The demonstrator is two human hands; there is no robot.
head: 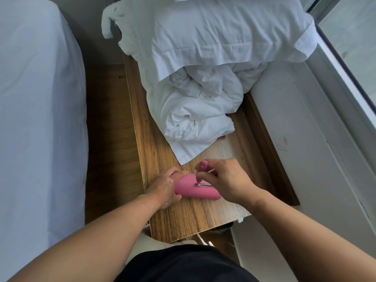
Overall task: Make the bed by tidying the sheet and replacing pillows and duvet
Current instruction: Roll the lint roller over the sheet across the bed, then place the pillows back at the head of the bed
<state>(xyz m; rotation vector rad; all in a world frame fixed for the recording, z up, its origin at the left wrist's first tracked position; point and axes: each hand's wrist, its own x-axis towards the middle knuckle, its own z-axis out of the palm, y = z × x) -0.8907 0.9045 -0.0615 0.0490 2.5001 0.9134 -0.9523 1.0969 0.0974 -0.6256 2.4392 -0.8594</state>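
Note:
A bed with a pale sheet [36,102] fills the left side. On a wooden table [162,155] lies a crumpled white duvet [199,110] with a white pillow [223,35] on top of it at the far end. Near the table's front edge my left hand [164,188] grips a pink ribbed case [193,190] from the left. My right hand [225,180] hovers over the case's right part and pinches a small pink piece [203,165] with a thin metal part by the case's zip.
A narrow strip of wooden floor [105,139] runs between the bed and the table. A white ledge [301,123] and a window frame [345,74] stand on the right. A white cable [203,240] hangs below the table's front edge.

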